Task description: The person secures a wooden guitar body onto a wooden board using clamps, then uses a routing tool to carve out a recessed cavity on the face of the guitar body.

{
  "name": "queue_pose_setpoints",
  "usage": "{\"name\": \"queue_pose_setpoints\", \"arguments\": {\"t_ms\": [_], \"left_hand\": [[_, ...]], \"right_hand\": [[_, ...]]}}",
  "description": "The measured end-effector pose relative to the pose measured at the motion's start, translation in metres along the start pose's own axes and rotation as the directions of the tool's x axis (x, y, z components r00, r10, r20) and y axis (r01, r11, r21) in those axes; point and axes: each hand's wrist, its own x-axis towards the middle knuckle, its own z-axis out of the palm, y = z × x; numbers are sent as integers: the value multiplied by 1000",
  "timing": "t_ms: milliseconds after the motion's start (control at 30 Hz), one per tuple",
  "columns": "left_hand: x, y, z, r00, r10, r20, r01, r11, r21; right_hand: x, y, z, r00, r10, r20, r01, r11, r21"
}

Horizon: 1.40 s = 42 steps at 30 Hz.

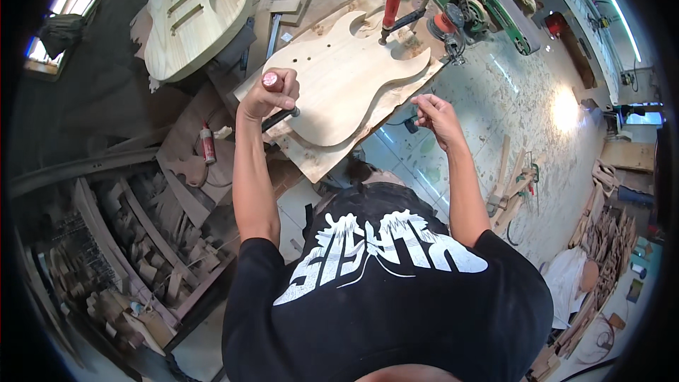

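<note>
My left hand (274, 92) is wrapped round the reddish handle (271, 81) of a bar clamp. Its black bar (278, 119) slants over the near left edge of a pale wooden guitar body (332, 74). The body lies flat on a thin wooden board (316, 160) at the bench edge. A second clamp with a red handle (392, 7) presses on the body near its far cutaway. To the right of the body, my right hand (437, 119) is in the air with its fingers loosely bent; I see nothing in it, and it touches neither the body nor a clamp.
Another pale guitar body (191, 21) with routed slots rests at the far left. A green belt sander (481, 0) stands at the far right. Near my left forearm is a red and white bottle (207, 143). Racks of wood pieces (134, 247) fill the lower left; wood strips (598, 276) lean at the right.
</note>
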Motion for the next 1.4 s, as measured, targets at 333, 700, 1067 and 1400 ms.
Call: {"name": "queue_pose_setpoints", "arguments": {"t_ms": [333,700,1067,1400], "left_hand": [[35,-54,79,-95,640,-762,103,768,632],[-7,-4,9,988,37,-152,-30,998,53],[23,-46,73,59,565,-823,79,819,568],[-7,-7,16,972,31,-233,-21,999,48]], "right_hand": [[-9,11,-29,993,9,-118,5,993,115],[10,22,-23,994,78,-78,-63,982,180],[9,68,-39,978,193,-78,-171,959,227],[21,64,-26,983,183,-33,-170,958,232]]}}
